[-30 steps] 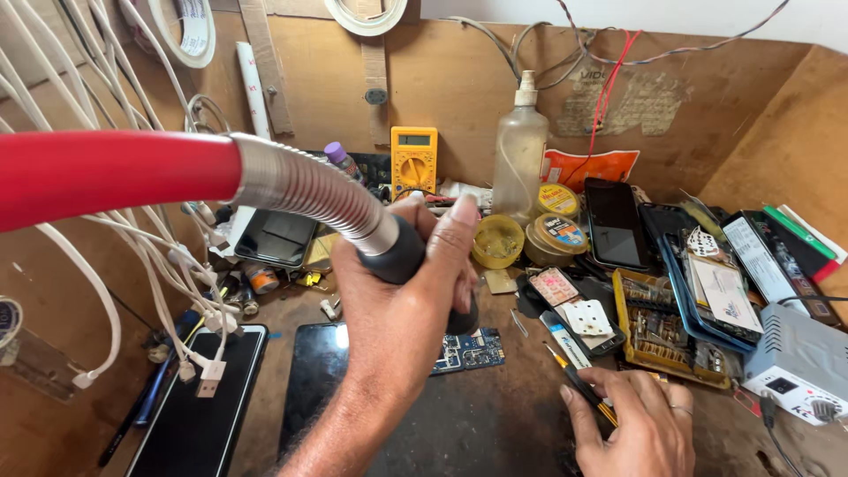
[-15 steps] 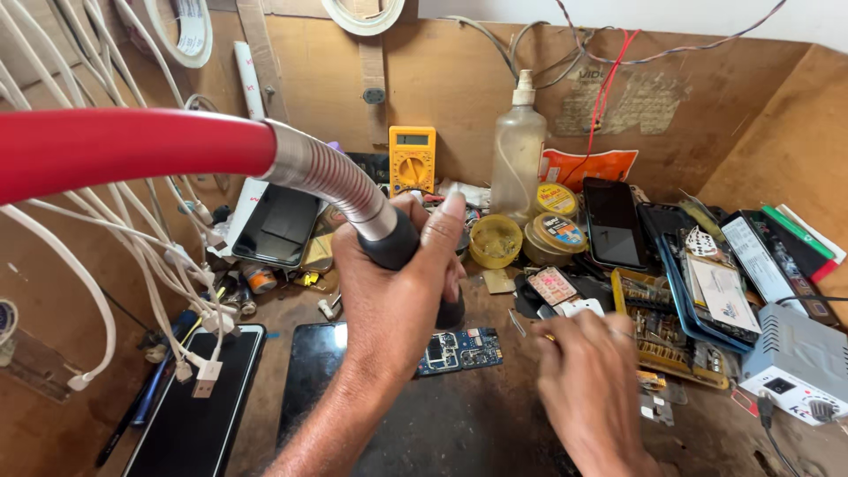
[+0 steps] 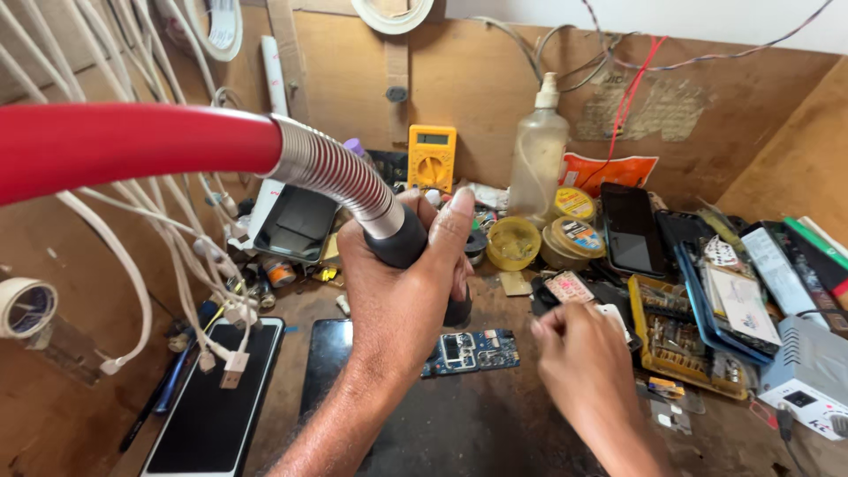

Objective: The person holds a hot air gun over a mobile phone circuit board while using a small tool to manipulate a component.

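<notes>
My left hand grips the black handle of a hot-air tool. A ribbed metal sleeve and a thick red hose run from it to the left. The nozzle end is hidden behind my fist, pointing down toward a small blue circuit board on the bench. The board lies at the edge of a dark phone. My right hand hovers just right of the board, back to the camera and fingers curled together. What they pinch, if anything, is hidden.
A white-framed phone lies at front left under hanging white cables. A yellow multimeter, a plastic bottle and round tins stand at the back. Phones, a yellow bit case and a grey box crowd the right.
My right hand has moved from the bench's lower right up and left to beside the circuit board. My left hand keeps its hold on the hot-air handle, shifted only slightly.
</notes>
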